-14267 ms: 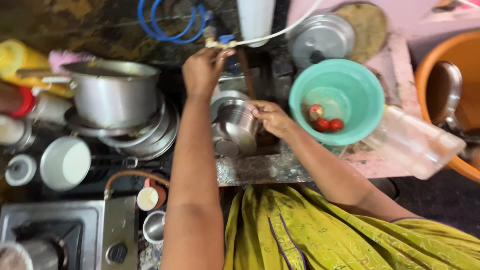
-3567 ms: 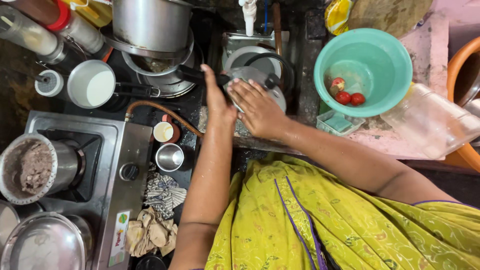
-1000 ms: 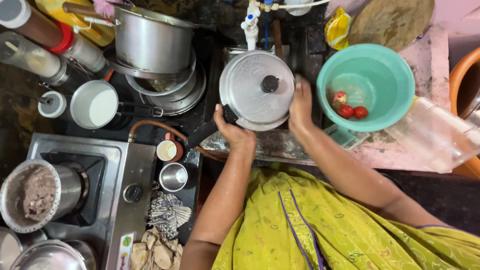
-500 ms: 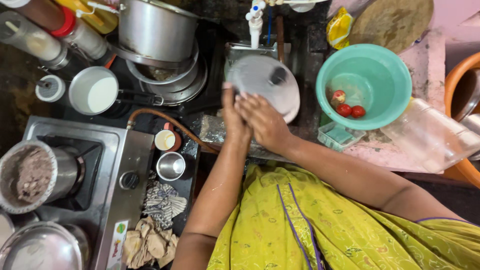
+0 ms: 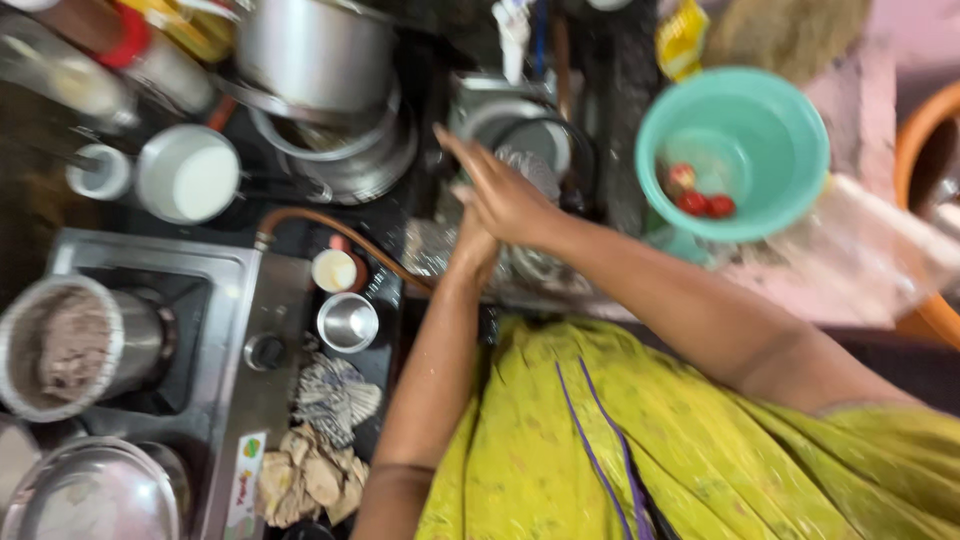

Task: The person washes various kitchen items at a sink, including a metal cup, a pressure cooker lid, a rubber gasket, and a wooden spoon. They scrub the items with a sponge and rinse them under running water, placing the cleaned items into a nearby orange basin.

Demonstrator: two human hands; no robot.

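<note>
My right hand (image 5: 503,196) reaches over the small sink (image 5: 470,95) with its fingers stretched out and apart, and nothing shows in its grip. My left hand (image 5: 470,250) lies just beneath it, mostly hidden by the right hand, so its fingers cannot be made out. A round steel lid (image 5: 520,135) lies in the sink right behind both hands, blurred. The tap (image 5: 515,30) stands above it.
A teal bowl (image 5: 760,110) holding tomatoes (image 5: 705,200) sits right of the sink, with an orange tub (image 5: 920,130) beyond it. To the left are stacked steel pots (image 5: 310,55), a white-filled pan (image 5: 190,180), a gas stove (image 5: 200,300) with a pot (image 5: 70,345), a steel cup (image 5: 347,322) and an orange hose (image 5: 330,225).
The steel lid that both hands held up a second ago now lies lower in the sink. My hands have come together at its near edge and the view has shifted, blurred.
</note>
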